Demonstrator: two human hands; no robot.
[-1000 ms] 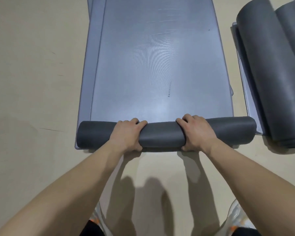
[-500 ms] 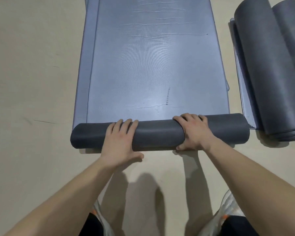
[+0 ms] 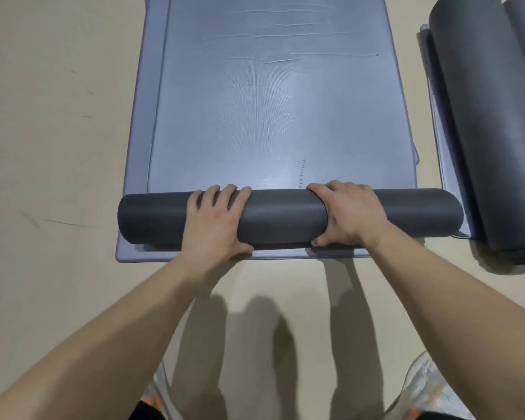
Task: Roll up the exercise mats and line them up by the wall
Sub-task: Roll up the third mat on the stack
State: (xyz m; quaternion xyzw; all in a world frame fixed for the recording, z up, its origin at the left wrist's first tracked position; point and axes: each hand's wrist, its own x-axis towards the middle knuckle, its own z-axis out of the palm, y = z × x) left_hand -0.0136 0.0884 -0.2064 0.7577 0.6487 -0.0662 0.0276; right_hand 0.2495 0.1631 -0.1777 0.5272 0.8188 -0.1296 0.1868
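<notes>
Both grips sit on the roll (image 3: 285, 218).
- left grip (image 3: 217, 221): fingers draped over the top, tips at the far side, thumb tucked against the near underside. It is clamped on the roll.
- right grip (image 3: 350, 216): fingers curled over the far side, thumb under the near side. It is also clamped on the roll.

A bare stretch of roll shows between the grips, and its ends stick out past each one. The unrolled mat (image 3: 279, 116) lies flat beyond the grips and runs out of view. A second mat (image 3: 140, 147) lies under it, showing left of the left grip and just nearer than both. All of this is on the floor (image 3: 49, 153).

Right of the right grip, just beside the roll's end, lie rolled mats (image 3: 482, 131); whether they touch the roll can't be told. Shoes (image 3: 428, 386) show below the forearms.
</notes>
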